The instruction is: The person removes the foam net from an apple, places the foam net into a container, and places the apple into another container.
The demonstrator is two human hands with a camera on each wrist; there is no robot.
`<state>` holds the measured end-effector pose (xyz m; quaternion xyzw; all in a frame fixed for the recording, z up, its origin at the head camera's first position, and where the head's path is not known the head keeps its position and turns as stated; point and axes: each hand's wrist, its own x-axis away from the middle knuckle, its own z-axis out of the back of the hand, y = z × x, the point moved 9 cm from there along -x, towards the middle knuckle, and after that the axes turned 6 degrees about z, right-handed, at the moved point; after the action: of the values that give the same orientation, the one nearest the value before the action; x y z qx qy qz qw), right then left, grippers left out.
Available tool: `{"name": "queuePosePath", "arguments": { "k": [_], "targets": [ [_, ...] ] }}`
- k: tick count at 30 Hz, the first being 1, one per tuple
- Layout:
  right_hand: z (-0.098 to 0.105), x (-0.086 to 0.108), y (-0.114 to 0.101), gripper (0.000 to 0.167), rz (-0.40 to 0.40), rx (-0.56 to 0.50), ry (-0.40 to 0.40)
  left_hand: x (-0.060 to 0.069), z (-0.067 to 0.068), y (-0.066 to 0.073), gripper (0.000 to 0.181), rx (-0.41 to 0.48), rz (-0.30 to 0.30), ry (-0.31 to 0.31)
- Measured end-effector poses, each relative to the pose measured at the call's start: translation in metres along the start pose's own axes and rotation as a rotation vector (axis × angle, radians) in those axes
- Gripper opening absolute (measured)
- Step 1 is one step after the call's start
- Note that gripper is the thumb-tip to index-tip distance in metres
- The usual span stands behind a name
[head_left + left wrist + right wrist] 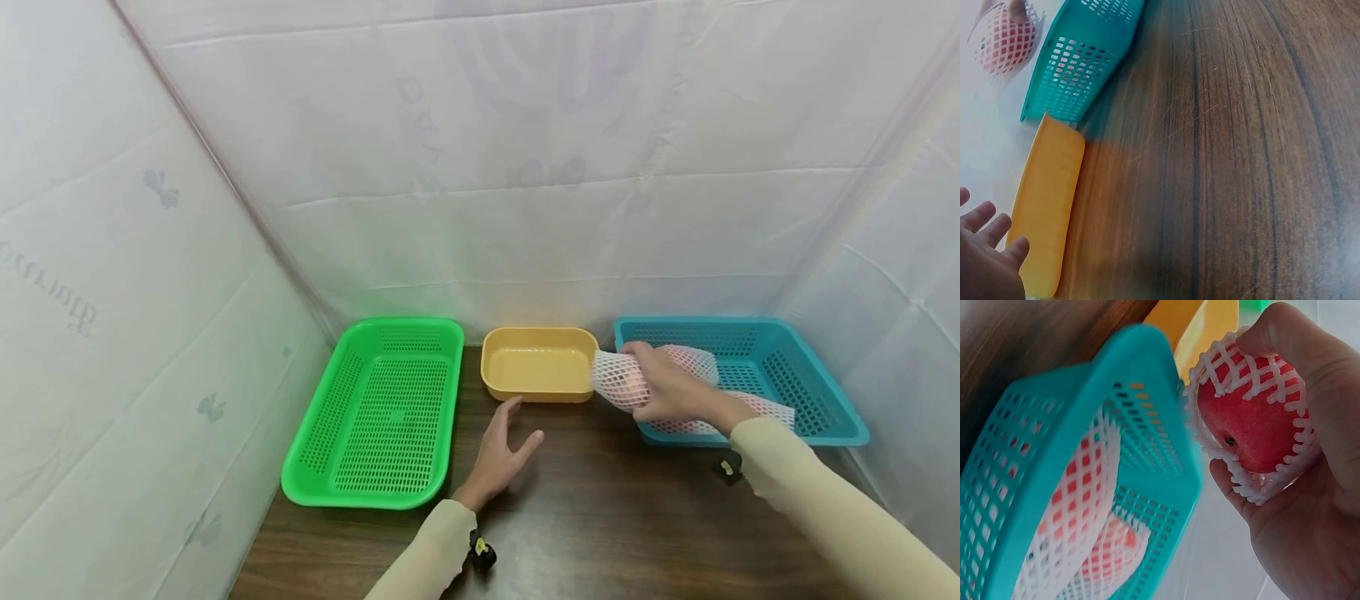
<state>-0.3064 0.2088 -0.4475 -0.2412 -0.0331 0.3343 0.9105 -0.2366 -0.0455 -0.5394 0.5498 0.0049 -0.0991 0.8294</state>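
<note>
My right hand (671,387) grips a red apple (1250,419) wrapped in a white foam net (621,379), above the left rim of the blue basket (828,383). Red fruits in the same netting (1116,550) lie inside that basket. Between the baskets is a shallow yellow tray (537,367) with nothing in it. Just in front of the tray, my left hand (498,454) hovers with its fingers spread and holds nothing. The left wrist view shows its fingers (1016,250) beside the tray's wall.
A green basket (295,475) with a slotted bottom stands on the left, holding nothing. All the containers sit on a dark wooden table (600,517). White sheeting (480,233) rises behind the table and along both sides.
</note>
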Motion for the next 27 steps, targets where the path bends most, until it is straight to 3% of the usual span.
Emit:
{"name": "queuePosePath", "arguments": {
  "k": [11, 27],
  "targets": [
    [-0.020, -0.012, -0.013, 0.098, -0.058, -0.044, -0.049, 0.003, -0.001, -0.003, 0.068, 0.000, 0.034, -0.001],
    [-0.043, -0.027, -0.033, 0.097, 0.006, -0.072, -0.053, 0.004, 0.006, -0.003, 0.067, 0.016, 0.001, 0.033]
  ]
}}
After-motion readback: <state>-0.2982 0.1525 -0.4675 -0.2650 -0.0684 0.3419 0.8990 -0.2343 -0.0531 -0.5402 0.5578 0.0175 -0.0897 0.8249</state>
